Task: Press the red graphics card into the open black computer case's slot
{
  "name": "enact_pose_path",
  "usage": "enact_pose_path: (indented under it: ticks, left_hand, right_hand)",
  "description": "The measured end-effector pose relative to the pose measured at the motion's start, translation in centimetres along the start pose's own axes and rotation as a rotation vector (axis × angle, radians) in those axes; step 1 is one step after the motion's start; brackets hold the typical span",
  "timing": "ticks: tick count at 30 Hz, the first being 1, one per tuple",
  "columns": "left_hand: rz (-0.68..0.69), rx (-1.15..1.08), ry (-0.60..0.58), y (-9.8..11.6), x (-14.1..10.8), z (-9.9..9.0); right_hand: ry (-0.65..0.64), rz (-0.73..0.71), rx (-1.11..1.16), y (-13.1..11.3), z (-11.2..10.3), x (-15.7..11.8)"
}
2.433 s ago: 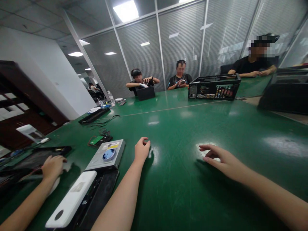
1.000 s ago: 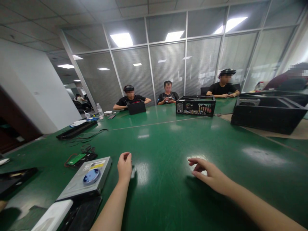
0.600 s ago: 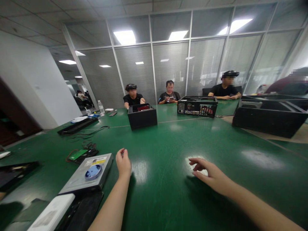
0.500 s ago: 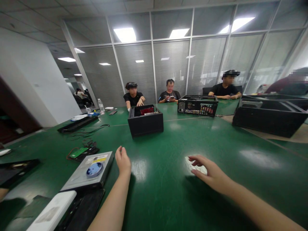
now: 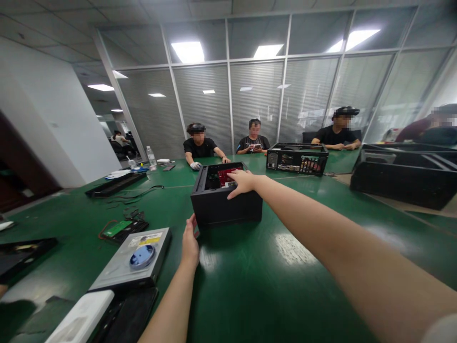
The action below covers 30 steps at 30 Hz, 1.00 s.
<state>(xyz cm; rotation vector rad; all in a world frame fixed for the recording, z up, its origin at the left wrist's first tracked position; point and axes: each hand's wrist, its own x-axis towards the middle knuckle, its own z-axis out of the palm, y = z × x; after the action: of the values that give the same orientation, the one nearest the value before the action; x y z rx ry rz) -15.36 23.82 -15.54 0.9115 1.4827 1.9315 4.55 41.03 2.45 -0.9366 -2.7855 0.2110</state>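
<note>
Both hands at an open black case (image 5: pixel 228 209) on the green table (image 5: pixel 250 281).
The right hand (image 5: pixel 246 183), spread, reaches over the near rim; whether it grips is unclear. The left hand (image 5: pixel 190 244), loosely open and empty, is by the lower corner. Good handling means holding the rim, clear of the red board (image 5: pixel 224 177).

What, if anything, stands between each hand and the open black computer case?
Nothing visible does. The right hand is at the near rim of the black computer case, the left hand beside its near left corner. The optical drive lies off to the left.
</note>
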Motion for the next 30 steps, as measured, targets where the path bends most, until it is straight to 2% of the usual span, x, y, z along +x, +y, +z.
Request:
enact_pose_path:
  ticks: [2,5,8,11,14,18,21,23,24,25,27,30]
  left_hand:
    - [-0.016,-0.03,0.005,0.2,0.0,-0.2]
    - [-0.034,-0.086,0.08,0.4,0.1,-0.4]
    - [-0.007,-0.096,0.16,0.3,0.3,-0.5]
    - [0.047,-0.079,0.175,0.3,0.4,-0.7]
    - [0.059,-0.087,0.185,0.3,0.5,-0.8]
    - [0.034,-0.047,0.151,0.3,0.7,-0.5]
    - [0.069,0.017,0.087,-0.2,0.8,0.0]
    - [0.097,0.05,0.049,-0.6,0.8,0.4]
    - [0.109,0.065,0.034,-0.7,0.8,0.6]
    - [0.119,0.081,0.021,-0.8,0.8,0.7]
    - [0.134,0.113,-0.008,-1.0,0.7,0.9]
    - [0.14,0.146,-0.048,-0.9,0.6,1.0]
  right_hand:
    - [-0.152,0.027,0.059,1.0,0.1,1.8]
    - [-0.175,0.015,0.087,1.9,0.7,1.7]
    - [-0.188,0.006,0.103,1.9,0.7,-0.6]
    - [-0.196,-0.007,0.108,1.2,0.0,-4.5]
    - [-0.185,-0.005,0.067,-0.6,-0.9,-10.7]
    - [-0.179,-0.006,-0.011,-4.0,-2.4,-22.4]
    - [-0.25,-0.028,0.017,-5.9,-4.9,-31.7]
    - [-0.332,-0.063,0.087,-6.6,-7.0,-36.2]
    - [-0.358,-0.079,0.115,-6.9,-8.0,-37.6]
    - [-0.359,-0.085,0.123,-7.0,-8.8,-38.4]
    - [-0.281,-0.071,0.046,-6.8,-9.4,-37.9]
    - [-0.116,-0.061,-0.247,-5.7,-7.9,-33.4]
